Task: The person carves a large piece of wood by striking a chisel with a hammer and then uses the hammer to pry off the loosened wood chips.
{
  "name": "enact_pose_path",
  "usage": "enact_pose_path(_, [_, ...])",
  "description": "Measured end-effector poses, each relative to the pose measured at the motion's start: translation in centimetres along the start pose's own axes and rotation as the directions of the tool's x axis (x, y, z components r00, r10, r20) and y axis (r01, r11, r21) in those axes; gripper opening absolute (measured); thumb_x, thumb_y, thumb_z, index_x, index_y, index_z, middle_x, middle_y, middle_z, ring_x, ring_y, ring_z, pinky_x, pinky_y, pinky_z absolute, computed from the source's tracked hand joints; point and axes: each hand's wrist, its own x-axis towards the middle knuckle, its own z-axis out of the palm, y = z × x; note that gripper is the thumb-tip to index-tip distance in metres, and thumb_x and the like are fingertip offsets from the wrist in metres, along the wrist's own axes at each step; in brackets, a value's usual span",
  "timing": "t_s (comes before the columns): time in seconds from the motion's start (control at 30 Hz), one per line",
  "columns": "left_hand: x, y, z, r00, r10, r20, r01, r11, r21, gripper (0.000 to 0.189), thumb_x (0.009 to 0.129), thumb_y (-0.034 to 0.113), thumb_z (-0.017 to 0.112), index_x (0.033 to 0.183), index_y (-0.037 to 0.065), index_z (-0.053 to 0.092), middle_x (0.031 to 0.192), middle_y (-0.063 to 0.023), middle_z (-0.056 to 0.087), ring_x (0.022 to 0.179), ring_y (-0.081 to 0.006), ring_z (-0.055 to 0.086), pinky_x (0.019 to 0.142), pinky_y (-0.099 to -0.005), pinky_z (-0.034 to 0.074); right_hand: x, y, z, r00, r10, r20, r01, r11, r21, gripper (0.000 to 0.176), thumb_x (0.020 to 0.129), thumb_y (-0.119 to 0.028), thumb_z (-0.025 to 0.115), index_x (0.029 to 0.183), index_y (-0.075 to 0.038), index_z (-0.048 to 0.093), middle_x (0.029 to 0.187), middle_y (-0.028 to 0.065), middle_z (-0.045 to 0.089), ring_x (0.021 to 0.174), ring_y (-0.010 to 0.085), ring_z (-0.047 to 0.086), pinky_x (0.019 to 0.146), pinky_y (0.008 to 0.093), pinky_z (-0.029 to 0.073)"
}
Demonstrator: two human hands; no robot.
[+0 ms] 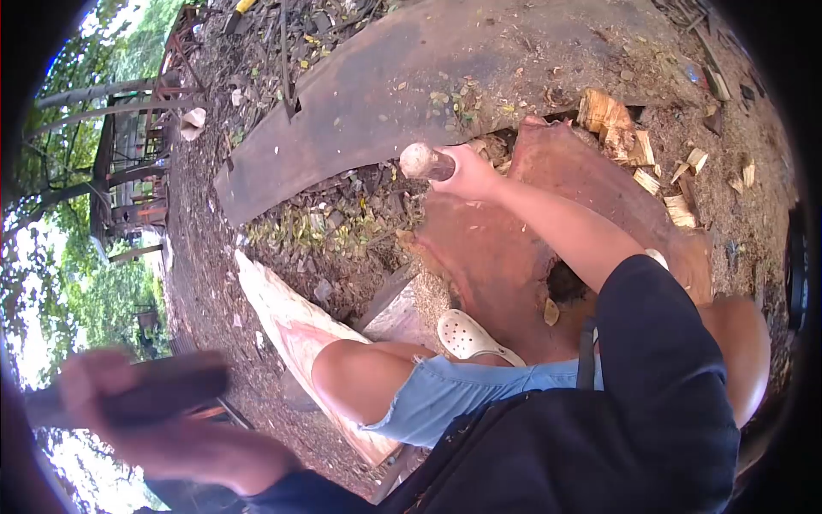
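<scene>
My right hand (467, 174) is wrapped round a wooden handle (425, 162) with a pale, rounded end pointing up at me; whatever lies below the fist is hidden. Beneath it lies a large reddish-brown carved piece of wood (488, 244) with a dark hole near my lap. Off to the left, my left hand (107, 398) is raised, its fingers closed on a thick dark bar (171, 387). Motion blurs that hand and the bar, so I cannot tell what kind of tool it is.
A pale shaped length of wood (287, 308) leans by my bare knee. My foot in a white clog (469, 336) rests beside the reddish wood. Split wood chunks (608, 120) and chips lie at the right. Beyond is a weathered flat sheet (360, 103); trees and a shed (128, 180) stand left.
</scene>
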Motion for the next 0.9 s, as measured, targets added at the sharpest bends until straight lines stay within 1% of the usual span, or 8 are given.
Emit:
enact_pose_path(0.07, [5.1, 4.6, 0.0, 0.941, 0.326, -0.088, -0.336, 0.876, -0.347, 0.012, 0.077, 0.009, 0.061, 0.067, 0.006, 0.055, 0.059, -0.0022, 0.051, 0.051, -0.0117, 0.051, 0.047, -0.0207, 0.043, -0.1, -0.2, -0.3, 1.0, 0.018, 0.005, -0.018, 1.0, -0.01, 0.032, 0.067, -0.015, 0.069, 0.092, 0.003, 0.063, 0.082, 0.0198, 0.066, 0.077, 0.0289, 0.066, 0.073, 0.0344, 0.05])
enact_pose_path(0.23, [-8.0, -3.4, 4.5, 0.959, -0.159, 0.234, 0.021, 0.863, 0.504, 0.031, 0.09, 0.02, 0.047, 0.088, -0.005, 0.067, 0.088, -0.018, 0.064, 0.086, -0.0235, 0.059, 0.078, -0.033, 0.046, 0.3, 1.5, 0.9, 0.999, -0.033, 0.022, 0.033, 0.999, -0.019, 0.032, 0.07, -0.012, 0.07, 0.098, 0.001, 0.062, 0.081, 0.0129, 0.065, 0.075, 0.0161, 0.06, 0.071, 0.0309, 0.048])
enact_pose_path(0.3, [-12.9, -7.7, 6.8, 0.773, -0.521, 0.361, 0.325, 0.815, 0.48, 0.024, 0.085, 0.016, 0.053, 0.091, -0.005, 0.063, 0.082, -0.0159, 0.063, 0.075, -0.0206, 0.059, 0.069, -0.0301, 0.046, -0.4, 1.3, 0.0, 0.999, -0.051, -0.009, 0.051, 0.996, -0.076, 0.031, 0.072, -0.01, 0.07, 0.099, 0.0, 0.061, 0.079, 0.0085, 0.065, 0.072, 0.0091, 0.057, 0.069, 0.0286, 0.048])
enact_pose_path(0.4, [-16.8, -11.1, 7.8, 0.248, -0.84, 0.482, 0.667, 0.509, 0.544, 0.025, 0.077, 0.011, 0.06, 0.095, -0.006, 0.056, 0.073, -0.0126, 0.061, 0.059, -0.0163, 0.059, 0.056, -0.0257, 0.047, -0.4, -0.2, 0.8, 0.999, -0.014, 0.031, 0.016, 0.999, -0.043, 0.032, 0.072, -0.011, 0.07, 0.102, 0.0, 0.061, 0.081, 0.007, 0.065, 0.075, 0.0082, 0.057, 0.071, 0.0278, 0.047])
enact_pose_path(0.6, [-14.1, -11.6, 5.9, 0.692, -0.702, 0.166, 0.705, 0.707, 0.054, 0.019, 0.076, 0.009, 0.061, 0.085, -0.002, 0.049, 0.058, -0.007, 0.053, 0.046, -0.0144, 0.05, 0.045, -0.0268, 0.041, 0.8, 0.2, -1.9, 0.957, 0.058, 0.282, -0.111, 0.978, 0.174, 0.033, 0.075, -0.016, 0.074, 0.102, -0.001, 0.062, 0.082, 0.0001, 0.064, 0.074, 0.009, 0.056, 0.071, 0.028, 0.047])
enact_pose_path(0.67, [-15.1, -11.9, 5.2, 0.64, -0.747, 0.178, 0.764, 0.643, -0.048, 0.018, 0.077, 0.009, 0.061, 0.084, -0.001, 0.048, 0.06, -0.0074, 0.05, 0.047, -0.0151, 0.049, 0.045, -0.0268, 0.041, 1.6, -0.5, -2.6, 0.896, 0.196, 0.399, -0.268, 0.954, 0.132, 0.035, 0.076, -0.015, 0.075, 0.106, -0.002, 0.061, 0.091, 0.001, 0.064, 0.081, 0.0072, 0.057, 0.076, 0.0261, 0.048])
enact_pose_path(0.73, [-15.8, -11.7, 4.5, 0.551, -0.803, 0.227, 0.835, 0.536, -0.126, 0.018, 0.077, 0.009, 0.061, 0.084, -0.001, 0.048, 0.061, -0.0074, 0.049, 0.048, -0.0154, 0.048, 0.045, -0.027, 0.041, 1.7, 0.3, -1.9, 0.972, 0.01, 0.235, -0.038, 0.993, 0.112, 0.026, 0.075, -0.017, 0.074, 0.092, 0.0, 0.063, 0.076, -0.0008, 0.062, 0.07, 0.0074, 0.054, 0.066, 0.0259, 0.046])
enact_pose_path(0.9, [-16.3, -13.0, 3.9, 0.371, -0.871, 0.322, 0.921, 0.389, -0.009, 0.019, 0.081, 0.014, 0.06, 0.087, 0.0, 0.048, 0.064, -0.0043, 0.045, 0.052, -0.0137, 0.048, 0.046, -0.0254, 0.04, 1.5, -2.5, -1.8, 1.0, 0.005, -0.022, -0.001, 0.978, 0.209, 0.035, 0.076, -0.019, 0.074, 0.102, 0.001, 0.064, 0.088, 0.0034, 0.065, 0.08, 0.0093, 0.058, 0.078, 0.027, 0.047])
